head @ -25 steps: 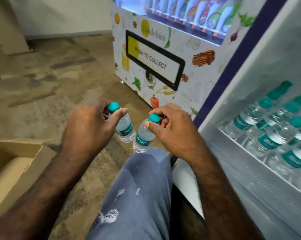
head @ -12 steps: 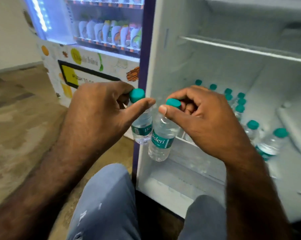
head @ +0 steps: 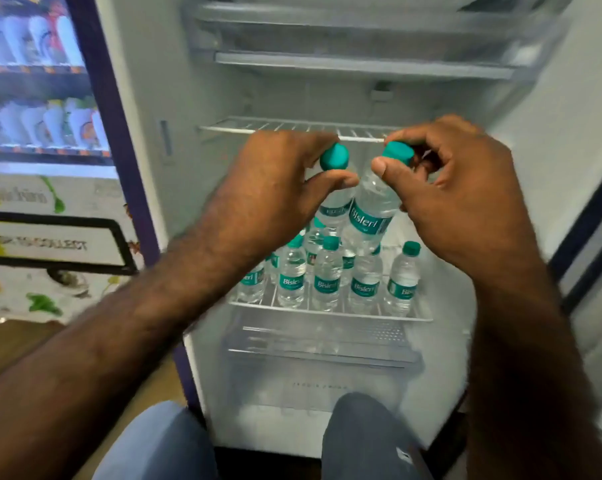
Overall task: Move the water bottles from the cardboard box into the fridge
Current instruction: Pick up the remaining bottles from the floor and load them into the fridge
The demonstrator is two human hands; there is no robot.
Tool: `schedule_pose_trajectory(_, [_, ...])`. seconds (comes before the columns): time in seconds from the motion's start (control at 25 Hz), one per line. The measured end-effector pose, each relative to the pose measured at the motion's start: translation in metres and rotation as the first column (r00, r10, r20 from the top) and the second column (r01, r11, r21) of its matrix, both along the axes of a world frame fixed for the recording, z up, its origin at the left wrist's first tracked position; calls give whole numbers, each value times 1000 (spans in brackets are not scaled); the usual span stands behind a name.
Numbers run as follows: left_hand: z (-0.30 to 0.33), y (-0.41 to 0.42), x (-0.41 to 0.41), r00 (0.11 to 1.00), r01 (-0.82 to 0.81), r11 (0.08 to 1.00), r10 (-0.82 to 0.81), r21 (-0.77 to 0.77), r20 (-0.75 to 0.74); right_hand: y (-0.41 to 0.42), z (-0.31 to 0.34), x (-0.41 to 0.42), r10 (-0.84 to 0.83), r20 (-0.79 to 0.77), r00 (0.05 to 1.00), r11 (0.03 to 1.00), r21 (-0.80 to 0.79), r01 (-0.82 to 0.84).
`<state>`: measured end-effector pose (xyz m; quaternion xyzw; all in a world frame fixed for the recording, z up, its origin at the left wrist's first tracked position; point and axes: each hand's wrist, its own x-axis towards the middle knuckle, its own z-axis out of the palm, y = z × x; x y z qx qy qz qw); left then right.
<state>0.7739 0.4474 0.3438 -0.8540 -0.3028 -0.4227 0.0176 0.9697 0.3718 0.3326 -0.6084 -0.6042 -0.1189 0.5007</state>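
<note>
Before the open fridge [head: 175,98], as seen from the head camera, both hands are raised side by side in front of the middle wire shelf [head: 292,128]. Left hand [head: 272,188]: fingers and thumb curled, pinching the neck of the left water bottle [head: 334,206] just under its teal cap [head: 334,157]. Right hand [head: 459,199]: thumb and curled fingers pinching the neck of the right water bottle [head: 370,216] at its teal cap [head: 398,154]. Both bottles hang from the caps, bodies tilted toward each other; their lower parts appear to touch or nearly touch, which cannot be told for certain. The right bottle's teal "Bisleri" label faces the camera; the left bottle's label is blurred.

Below the held bottles, a lower wire shelf [head: 421,318] carries the stored bottles [head: 327,278]. These stand upright, close together, in a front row of about five with more behind; the rear ones are partly hidden by the hands and held bottles. All have teal caps and teal labels. Beneath this shelf sits a clear drawer [head: 320,348]. Above the middle shelf, further shelves [head: 362,64] span the cabinet.

Left of the fridge stands a lit vending machine [head: 50,168] with rows of packaged items and a black-framed collection flap. At the bottom edge, two knees [head: 161,445] in blue-grey trousers face the fridge. The cardboard box is out of frame.
</note>
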Motion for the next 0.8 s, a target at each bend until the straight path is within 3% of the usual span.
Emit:
schedule_pose_trajectory(0.16, [-14, 30, 45, 995, 91, 995, -89, 34, -48, 9, -10, 18, -193, -39, 980, 978, 70, 195])
schedule_pose_trajectory(0.4, [-41, 90, 89, 970, 236, 967, -241, -96, -44, 35, -34, 45, -282, -84, 956, 953, 87, 289])
schedule_pose_trajectory(0.6, [-59, 124, 131, 948, 311, 927, -318, -211, -1, 61, -52, 69, -310, -132, 942, 951, -31, 308])
schedule_pose_trajectory(0.8, [-61, 151, 172, 918, 355, 883, -391, -307, -63, 88, -69, 92, -318, -181, 931, 941, -180, 287])
